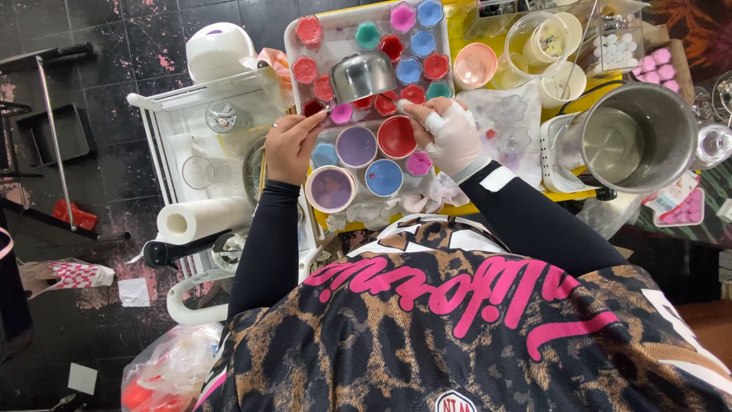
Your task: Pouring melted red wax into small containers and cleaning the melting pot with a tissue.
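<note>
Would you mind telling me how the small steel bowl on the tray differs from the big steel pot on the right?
The small steel bowl lies tipped on its side among the coloured moulds; the big steel pot also shows its open mouth, on a white base. The bowl is far smaller than the pot. The bowl lies just beyond both hands, left hand and gloved right hand; the pot stands off to the right, untouched. Both are shiny bare metal, and the pot looks empty.

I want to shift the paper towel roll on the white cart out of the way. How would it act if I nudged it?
The paper towel roll lies on its side on the cart, so it would probably roll rather than slide. It looks thick and soft, likely light for its size and yielding under a squeeze. It sits near the cart's edge, so a nudge might send it off.
</note>
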